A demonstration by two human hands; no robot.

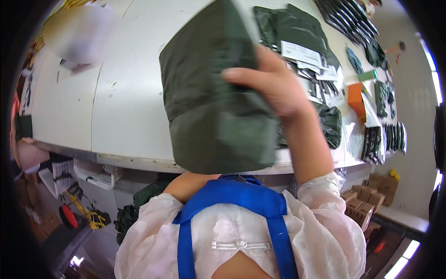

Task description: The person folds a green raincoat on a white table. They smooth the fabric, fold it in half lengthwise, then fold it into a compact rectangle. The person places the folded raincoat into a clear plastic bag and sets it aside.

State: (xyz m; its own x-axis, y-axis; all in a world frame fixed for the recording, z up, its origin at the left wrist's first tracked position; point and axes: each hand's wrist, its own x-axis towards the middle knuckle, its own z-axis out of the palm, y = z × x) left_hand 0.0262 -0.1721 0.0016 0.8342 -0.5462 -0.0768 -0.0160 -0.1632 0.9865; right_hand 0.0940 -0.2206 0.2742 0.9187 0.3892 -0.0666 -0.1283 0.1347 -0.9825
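My right hand [278, 83] grips a dark green plastic mailing bag [209, 102] by its right side, thumb across the near face and fingers behind it. The bag is full and tilted, held up over the white table [125, 107], and its edges are slightly blurred. My left forearm [191, 185] passes behind the bag's lower edge, which hides the hand and its fingers. Just beyond my right hand lie more dark green bags [302, 28] with white labels [302, 53]. Another green bag [330, 125] rests beside my right forearm.
Rows of packed dark bags [346, 18] line the far right. An orange box [357, 100] and a green roll [367, 75] stand on the right side. A blurred pale object [79, 35] is at the far left. White baskets [95, 174] sit under the table's front edge.
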